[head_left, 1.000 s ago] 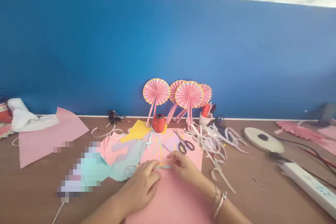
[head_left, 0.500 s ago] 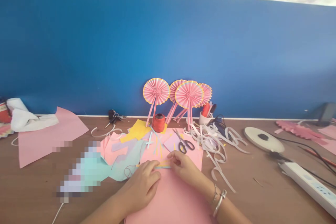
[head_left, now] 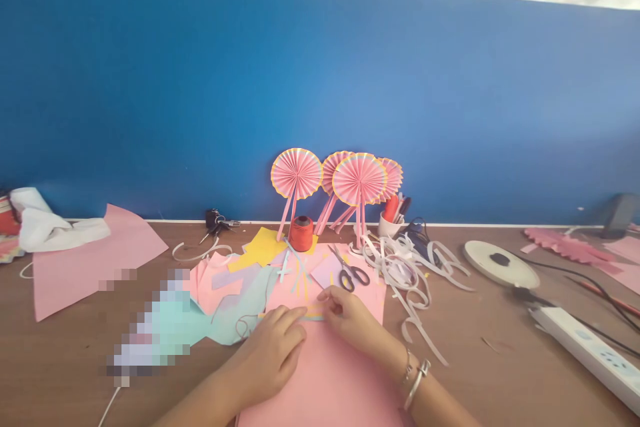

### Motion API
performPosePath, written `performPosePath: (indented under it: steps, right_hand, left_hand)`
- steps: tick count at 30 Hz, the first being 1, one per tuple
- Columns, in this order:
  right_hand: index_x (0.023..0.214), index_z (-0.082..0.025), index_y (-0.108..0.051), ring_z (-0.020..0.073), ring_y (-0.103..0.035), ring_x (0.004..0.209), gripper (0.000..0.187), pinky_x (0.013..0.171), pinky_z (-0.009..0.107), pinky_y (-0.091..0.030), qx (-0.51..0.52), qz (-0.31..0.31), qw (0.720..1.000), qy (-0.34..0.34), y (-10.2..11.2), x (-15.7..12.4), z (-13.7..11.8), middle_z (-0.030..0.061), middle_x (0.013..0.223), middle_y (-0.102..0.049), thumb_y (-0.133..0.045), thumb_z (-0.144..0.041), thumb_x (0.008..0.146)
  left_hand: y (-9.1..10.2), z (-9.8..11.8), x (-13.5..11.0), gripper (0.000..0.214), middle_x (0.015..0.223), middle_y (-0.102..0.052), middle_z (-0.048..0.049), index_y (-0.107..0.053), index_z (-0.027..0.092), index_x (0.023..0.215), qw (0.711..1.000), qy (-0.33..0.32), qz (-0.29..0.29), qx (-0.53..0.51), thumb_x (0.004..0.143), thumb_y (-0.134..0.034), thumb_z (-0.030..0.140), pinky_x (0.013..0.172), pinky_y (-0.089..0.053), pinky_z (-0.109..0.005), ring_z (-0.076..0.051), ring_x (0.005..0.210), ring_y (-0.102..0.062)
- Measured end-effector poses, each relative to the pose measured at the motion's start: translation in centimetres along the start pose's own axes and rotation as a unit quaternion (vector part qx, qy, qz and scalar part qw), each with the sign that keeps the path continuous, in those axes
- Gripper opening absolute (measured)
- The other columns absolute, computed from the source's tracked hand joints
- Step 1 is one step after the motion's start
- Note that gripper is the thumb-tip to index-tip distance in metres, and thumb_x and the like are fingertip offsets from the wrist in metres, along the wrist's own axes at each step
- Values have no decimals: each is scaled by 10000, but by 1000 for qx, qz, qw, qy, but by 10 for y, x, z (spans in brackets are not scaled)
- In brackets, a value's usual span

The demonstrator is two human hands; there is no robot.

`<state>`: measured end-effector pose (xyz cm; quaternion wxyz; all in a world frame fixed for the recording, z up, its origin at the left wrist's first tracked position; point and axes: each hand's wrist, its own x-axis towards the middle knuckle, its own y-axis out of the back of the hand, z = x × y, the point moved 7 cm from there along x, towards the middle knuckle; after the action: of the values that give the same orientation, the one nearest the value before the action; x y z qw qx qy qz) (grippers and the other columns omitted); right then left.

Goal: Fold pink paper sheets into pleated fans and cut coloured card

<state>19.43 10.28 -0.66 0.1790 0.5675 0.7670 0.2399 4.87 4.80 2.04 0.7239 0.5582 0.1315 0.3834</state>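
Note:
A large sheet of pink paper lies in front of me, with a yellow and light-blue strip along its far edge. My left hand is closed at the left part of that edge, fingers over the strip and thumb just nearer to me. At its right part, my right hand is closed in a pinch on the edge, index finger curled; the fingertips partly hide the paper. Black-handled scissors lie just beyond my right hand. Narrow yellow and blue paper strips are scattered past the edge.
Several pink pleated paper fans stand at the back by a red thread spool and a pen cup. Curled white strips and a power strip are on the right. Coloured paper scraps lie left.
The left fingertips have shifted very slightly to the right along the strip. The view has moved a touch; otherwise hands and paper stay in place.

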Motion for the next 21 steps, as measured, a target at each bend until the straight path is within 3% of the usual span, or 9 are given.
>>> performPosePath:
  steps: [21]
  right_hand:
    - [953, -183, -577, 119, -480, 624, 275, 584, 226, -343, -2, 0, 1000, -9, -2, 3, 9, -39, 645, -511, -465, -94, 719]
  left_hand:
    - [2, 0, 0, 227, 1265, -511, -72, -541, 202, 885, 1000, 11, 2, -6, 802, -404, 42, 873, -454, -399, -221, 1024, -491]
